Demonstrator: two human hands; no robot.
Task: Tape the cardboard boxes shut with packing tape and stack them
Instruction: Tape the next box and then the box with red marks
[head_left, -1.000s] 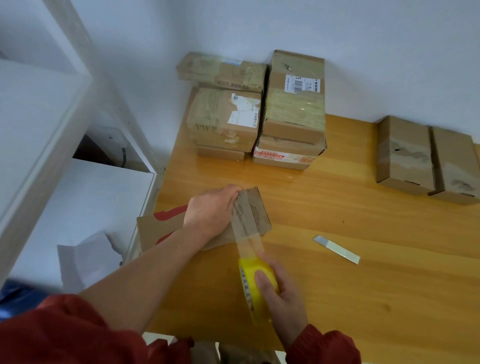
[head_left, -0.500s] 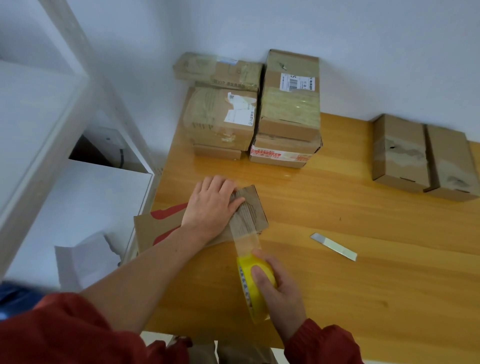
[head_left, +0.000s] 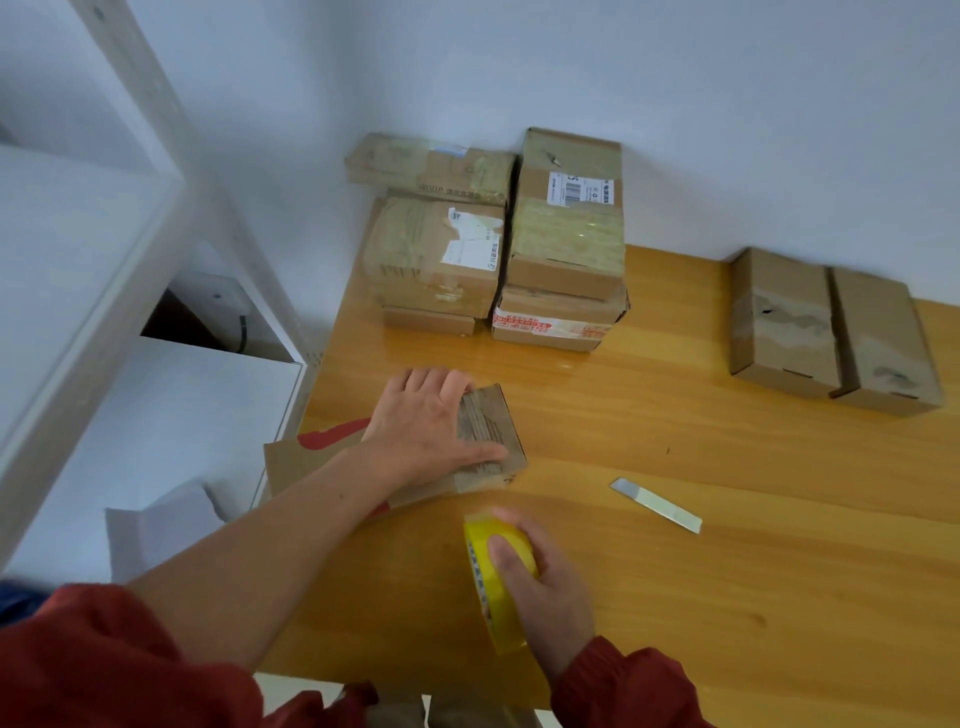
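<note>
Left hand (head_left: 428, 426) is laid flat, palm down, on the flat cardboard box (head_left: 496, 415). Fingers are straight and together, thumb stretched along the near edge over the taped area. Nothing is gripped by it.

Packing tape roll (head_left: 485, 587), yellow, is held on edge by the right hand (head_left: 545, 592), with the thumb over the top and the fingers curled round the far side. The roll is positioned just in front of the box. Contact with the tabletop can't be told. A tape run between roll and box can't be resolved because of motion blur.

The box is placed at the front left of the wooden table (head_left: 727, 597). Its left end, with red print, overhangs the table edge. Wrinkled clear tape is seen on its right end.

Taped box stack (head_left: 569, 234) is set against the wall (head_left: 675, 104) at back left, as two columns touching each other. In the right column, a labelled box is seated on one with red-printed tape.

Two further boxes (head_left: 784, 322) are placed side by side, touching, at back right and well apart from the stack.

A loose metal blade (head_left: 655, 505) is laid flat on the table, right of the roll and apart from both hands.

A white shelf unit (head_left: 78, 270) is located left of the table. Crumpled white paper (head_left: 156, 525) is seen beside the table edge.
</note>
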